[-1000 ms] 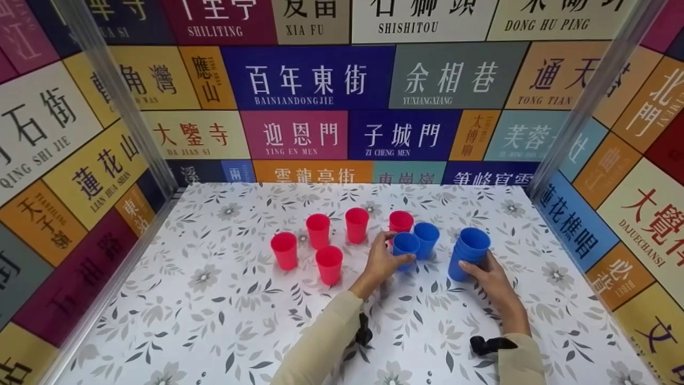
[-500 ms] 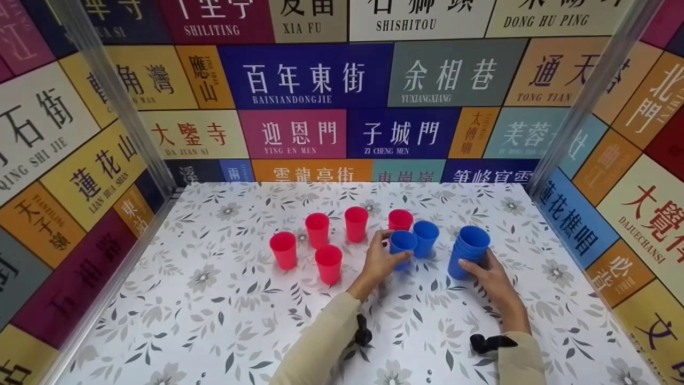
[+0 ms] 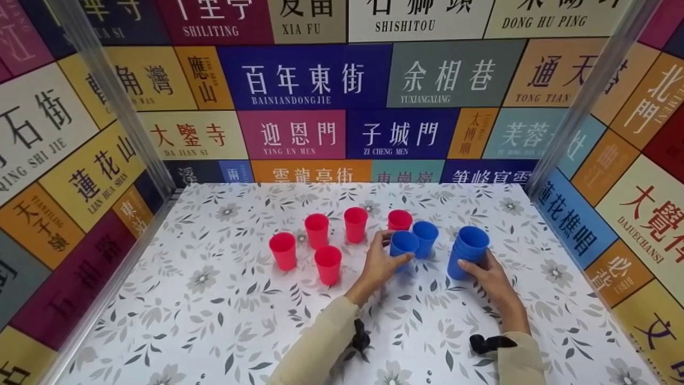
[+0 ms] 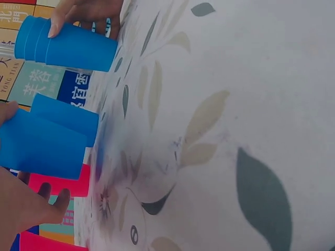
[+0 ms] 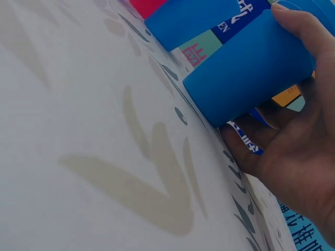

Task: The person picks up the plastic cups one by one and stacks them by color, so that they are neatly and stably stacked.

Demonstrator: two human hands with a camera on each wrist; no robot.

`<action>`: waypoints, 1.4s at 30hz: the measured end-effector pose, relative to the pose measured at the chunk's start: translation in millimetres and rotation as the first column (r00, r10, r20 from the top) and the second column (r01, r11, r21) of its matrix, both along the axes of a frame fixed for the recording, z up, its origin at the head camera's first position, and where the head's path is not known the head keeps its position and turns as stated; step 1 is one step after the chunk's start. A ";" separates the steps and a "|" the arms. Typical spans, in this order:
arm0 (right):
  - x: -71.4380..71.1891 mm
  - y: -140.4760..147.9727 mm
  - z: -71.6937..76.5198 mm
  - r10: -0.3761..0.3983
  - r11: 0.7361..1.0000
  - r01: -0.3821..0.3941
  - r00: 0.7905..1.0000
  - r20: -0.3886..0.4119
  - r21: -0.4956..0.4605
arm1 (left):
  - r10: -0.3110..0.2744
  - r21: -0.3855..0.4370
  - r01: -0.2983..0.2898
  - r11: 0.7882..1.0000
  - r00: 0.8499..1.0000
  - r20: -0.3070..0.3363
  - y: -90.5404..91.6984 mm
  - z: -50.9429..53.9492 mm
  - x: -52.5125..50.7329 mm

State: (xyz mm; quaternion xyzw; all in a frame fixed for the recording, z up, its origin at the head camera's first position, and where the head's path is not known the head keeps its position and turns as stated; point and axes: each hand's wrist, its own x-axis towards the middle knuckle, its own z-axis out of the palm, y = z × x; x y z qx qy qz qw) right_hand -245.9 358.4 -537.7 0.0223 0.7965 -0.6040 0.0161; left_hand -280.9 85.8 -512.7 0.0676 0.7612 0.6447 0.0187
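In the head view my left hand (image 3: 380, 263) grips a blue cup (image 3: 404, 247) by its sides, thumb in front. Directly behind it and slightly to the right stands another blue cup (image 3: 426, 239). My right hand (image 3: 489, 271) holds a stack of nested blue cups (image 3: 464, 256), upright, with several rims showing in the left wrist view. The fingers behind each held cup are partly hidden. From the left wrist view, I cannot tell whether the left cup's base (image 4: 78, 157) touches the table. The right wrist view has the stack (image 5: 246, 73) leaning across the frame.
Several red cups stand left of the blue ones, among them a front one (image 3: 328, 264), a leftmost one (image 3: 282, 251) and one (image 3: 400, 219) partly hidden behind my left hand's cup. A white leaf-patterned table (image 3: 224, 321) meets sign-covered walls (image 3: 299, 133) on three sides.
The cup in my left hand shifts very slightly left, then back right. My right hand and its stack stay in place.
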 end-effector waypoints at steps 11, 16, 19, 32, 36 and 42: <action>-0.8 0.8 -0.7 0.012 1.000 -0.012 1.000 -0.005 -0.005 | -0.044 0.038 0.047 0.998 0.997 -0.064 5.0 11.9 2.2; 0.7 1.4 -0.5 0.016 1.000 -0.016 1.000 0.011 -0.019 | -0.077 0.037 0.080 0.996 0.994 -0.072 6.9 20.0 3.4; 1.3 1.1 -0.3 0.018 1.000 -0.017 1.000 0.019 -0.021 | -0.080 0.025 0.082 0.996 0.994 -0.068 8.9 24.7 5.0; 0.6 -0.1 2.0 0.001 1.000 -0.001 1.000 0.026 -0.008 | -0.090 -0.029 0.088 0.996 0.993 -0.077 20.8 56.5 1.4; -0.1 -0.5 1.4 0.004 1.000 -0.003 1.000 0.031 -0.013 | -0.114 -0.066 0.108 0.992 0.989 -0.093 25.6 64.4 -0.1; -1.4 -0.9 2.8 0.004 1.000 -0.004 0.999 0.039 0.001 | -0.111 -0.137 0.096 0.986 0.988 -0.107 34.9 76.4 -1.0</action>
